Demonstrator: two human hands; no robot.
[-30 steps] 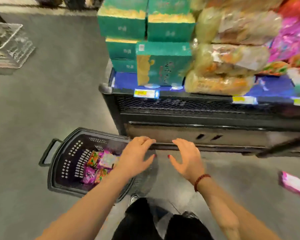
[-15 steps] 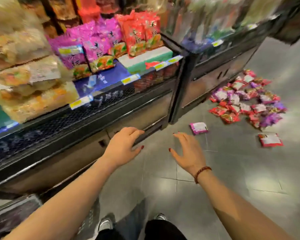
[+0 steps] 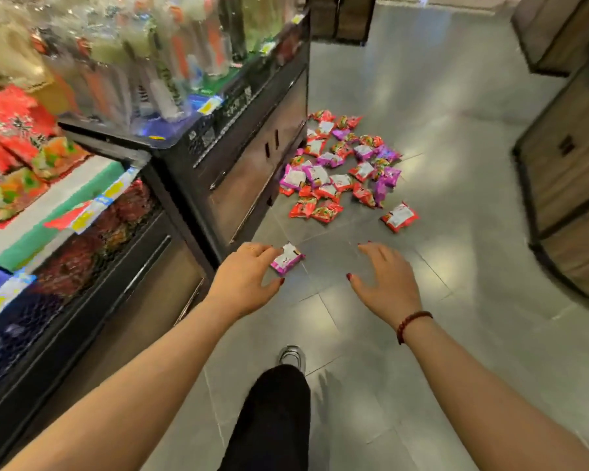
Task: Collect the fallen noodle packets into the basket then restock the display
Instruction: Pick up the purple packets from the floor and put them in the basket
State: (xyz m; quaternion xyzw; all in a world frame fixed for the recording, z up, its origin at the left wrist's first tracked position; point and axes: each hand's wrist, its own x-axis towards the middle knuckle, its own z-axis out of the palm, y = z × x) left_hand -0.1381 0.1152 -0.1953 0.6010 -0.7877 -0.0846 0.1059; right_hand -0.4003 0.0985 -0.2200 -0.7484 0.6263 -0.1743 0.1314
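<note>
Head view: the collecting step is in hand. The left hand [image 3: 249, 280] and right hand [image 3: 385, 283] reach forward, both empty, fingers loosely spread. A purple packet [image 3: 287, 258] lies at one o'clock of the left hand; whether they touch, I cannot tell. The heap of packets [image 3: 340, 164] lies at twelve o'clock, beside the display cabinet [image 3: 245, 158]. No basket shows. Next probably calls for stooping to pinch the nearest packet. Packet print and shelf tags [image 3: 208, 105] are too blurred to read.
</note>
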